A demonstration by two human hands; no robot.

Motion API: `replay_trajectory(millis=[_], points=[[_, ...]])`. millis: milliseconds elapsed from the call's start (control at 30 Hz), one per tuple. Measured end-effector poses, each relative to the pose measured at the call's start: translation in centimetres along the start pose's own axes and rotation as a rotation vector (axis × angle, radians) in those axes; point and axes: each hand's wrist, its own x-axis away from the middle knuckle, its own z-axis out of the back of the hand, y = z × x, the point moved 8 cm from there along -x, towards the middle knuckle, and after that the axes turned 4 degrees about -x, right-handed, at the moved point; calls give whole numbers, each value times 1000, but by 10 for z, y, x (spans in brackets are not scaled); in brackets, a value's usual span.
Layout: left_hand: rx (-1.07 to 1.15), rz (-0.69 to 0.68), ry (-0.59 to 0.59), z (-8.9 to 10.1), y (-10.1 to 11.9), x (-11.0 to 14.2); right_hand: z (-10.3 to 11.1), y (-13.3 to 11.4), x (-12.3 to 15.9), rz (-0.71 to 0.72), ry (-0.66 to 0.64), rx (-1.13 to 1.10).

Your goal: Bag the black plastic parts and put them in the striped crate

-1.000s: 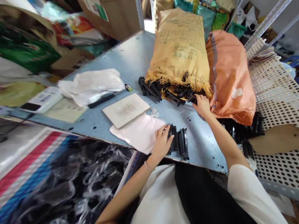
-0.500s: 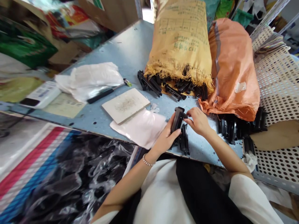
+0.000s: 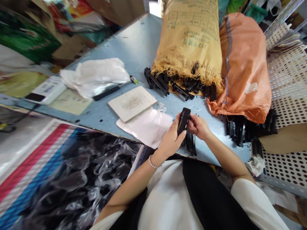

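Note:
My left hand [image 3: 173,136] is wrapped round a long black plastic part [image 3: 184,121], held tilted above the table's front edge. At the part's upper right side, my right hand [image 3: 199,126] is closed with its fingertips against it; whether a small piece sits between those fingers is hidden. Beneath my hands, more black parts [image 3: 191,143] lie on the blue table [image 3: 211,143]. A stack of clear plastic bags [image 3: 148,127] lies just left of my left hand, partly under a pale flat board [image 3: 132,103].
A yellow woven sack [image 3: 189,41] and an orange sack [image 3: 247,67] spill black parts at the back. A white perforated basket [image 3: 287,92] stands right. Left are a white plastic bundle [image 3: 100,75], a black-handled tool [image 3: 106,92] and a white device [image 3: 45,91]. Bagged black items [image 3: 83,182] fill a container below.
My right fingers have curled in closer against the black part, which has turned a little in my left hand. The whole view has shifted slightly.

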Motion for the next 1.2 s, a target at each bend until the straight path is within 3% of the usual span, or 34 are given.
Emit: replay_trajectory(millis=[67, 167, 267, 367, 500, 567, 700, 767, 867, 933, 1000, 1100, 1133, 1200], points=[[96, 63, -29, 2, -9, 0, 7, -10, 2, 83, 10, 178], [220, 166, -94, 2, -14, 3, 23, -43, 10, 368, 115, 668], [245, 196, -148, -2, -6, 6, 22, -52, 10, 466, 39, 921], [208, 191, -127, -7, -4, 5, 25, -42, 2, 371, 32, 751], [242, 199, -62, -8, -19, 0, 15, -19, 1, 176, -15, 481], [252, 193, 3, -2, -29, -4, 1, -13, 12, 157, -94, 499], [225, 156, 111, 9, -34, -9, -37, -13, 44, 334, -182, 894], [224, 150, 128, 10, -35, -10, -47, -4, 50, 315, -198, 1002], [127, 141, 159, 18, -44, -10, -45, 14, 40, 152, -295, 851], [-19, 148, 170, 24, -57, -8, -32, 19, 21, 72, -363, 696], [-169, 172, 170, 23, -74, -3, -2, 15, -12, 55, -242, 685], [-341, 191, 157, 4, -93, 5, 55, -7, -67, 123, 230, 898], [-394, 175, 157, -5, -95, 6, 66, -13, -83, 141, 351, 974], [-486, 118, 172, -22, -93, 8, 75, -17, -113, 130, 451, 1082]])
